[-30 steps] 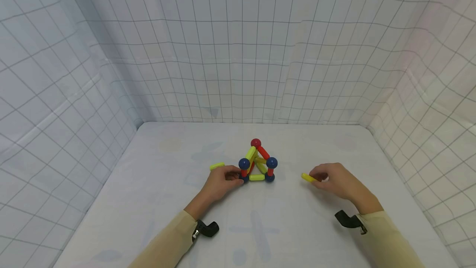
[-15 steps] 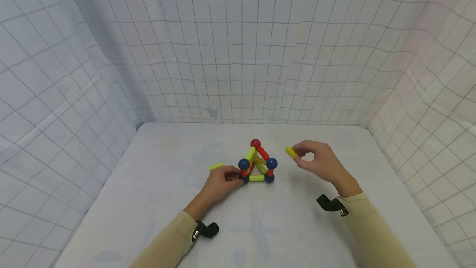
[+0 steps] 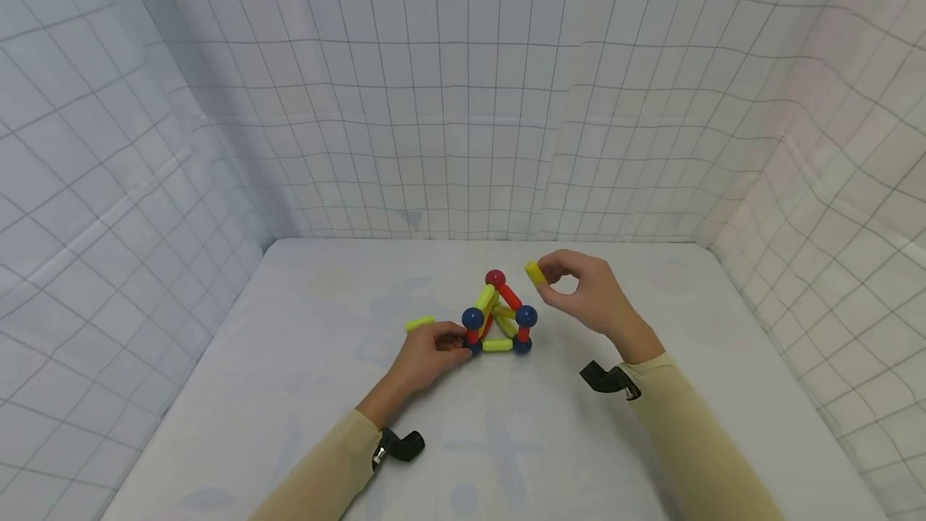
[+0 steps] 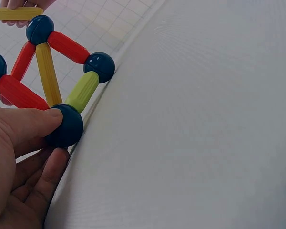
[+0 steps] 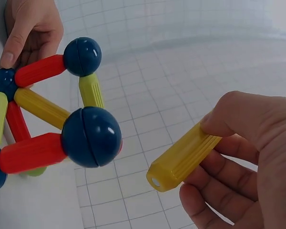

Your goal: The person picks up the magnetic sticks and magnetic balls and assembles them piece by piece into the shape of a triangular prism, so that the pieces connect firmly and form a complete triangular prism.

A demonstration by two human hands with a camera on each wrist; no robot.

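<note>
A framework of magnetic rods and balls stands on the table, with a red ball (image 3: 495,279) at its top and blue balls such as the upper right blue ball (image 3: 526,316) at its corners. My left hand (image 3: 428,357) pinches the lower left blue ball (image 4: 69,126) between thumb and fingers. Red, yellow and lime rods link the balls. Held in the air just right of the red ball is a loose yellow magnetic rod (image 5: 181,157), which my right hand (image 3: 589,292) pinches near one end. Its other end points free, apart from the framework.
A lime rod (image 3: 420,323) lies on the white table (image 3: 347,296) just beyond my left hand. Grid-patterned cloth (image 3: 448,103) rises at the back and both sides. Black wrist cameras sit at both cuffs.
My right hand has lifted the yellow rod and carried it leftward and away from me, close to the framework's top. The left hand keeps its grip and place.
</note>
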